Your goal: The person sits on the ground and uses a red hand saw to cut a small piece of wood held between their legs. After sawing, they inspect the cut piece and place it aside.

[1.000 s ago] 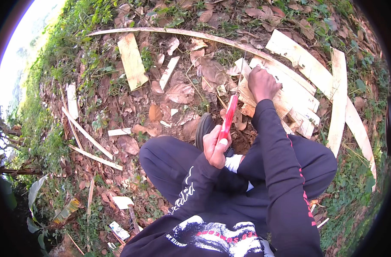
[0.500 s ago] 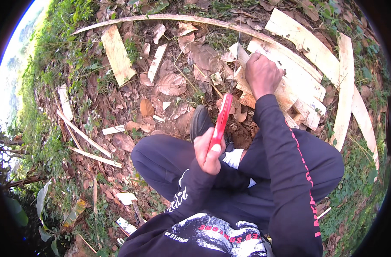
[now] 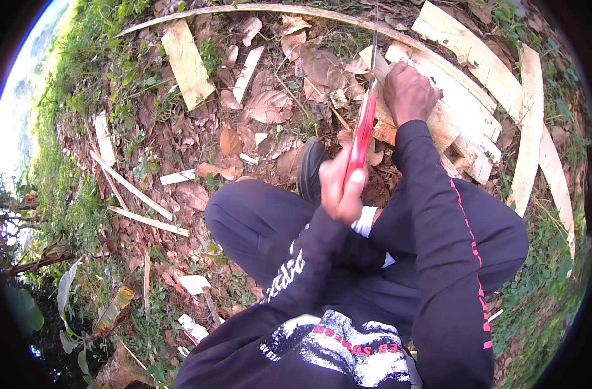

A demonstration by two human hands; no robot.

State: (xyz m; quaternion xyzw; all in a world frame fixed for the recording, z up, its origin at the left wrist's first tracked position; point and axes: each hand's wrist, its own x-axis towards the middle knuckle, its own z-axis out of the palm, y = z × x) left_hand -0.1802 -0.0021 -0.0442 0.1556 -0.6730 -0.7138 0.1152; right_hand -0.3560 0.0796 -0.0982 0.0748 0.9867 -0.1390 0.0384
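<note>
My left hand [image 3: 340, 188] is closed around the red handle [image 3: 361, 136] of a handsaw. From the handle a thin dark blade [image 3: 376, 39] runs away from me, seen nearly edge-on, close along the left side of my right hand. My right hand [image 3: 409, 91] is closed and presses down on a pale wooden board [image 3: 366, 59], whose end sticks out left of the blade. My fingers hide much of this board. Under and beside that hand lies a stack of pale boards [image 3: 442, 123]. Whether the saw teeth are inside the wood, I cannot tell.
A long curved strip [image 3: 270, 8] of wood arches across the far side. Wide planks [image 3: 464, 45] and a long slat [image 3: 528, 129] lie at the right. Loose offcuts [image 3: 187, 63] lie on leaf-covered ground [image 3: 270, 107] at left. My shoe [image 3: 311, 168] is near the handle.
My left hand has pushed the saw forward and slightly right, bringing the red handle nearer my right hand. My right hand stays on the board. The whole view has shifted a little.
</note>
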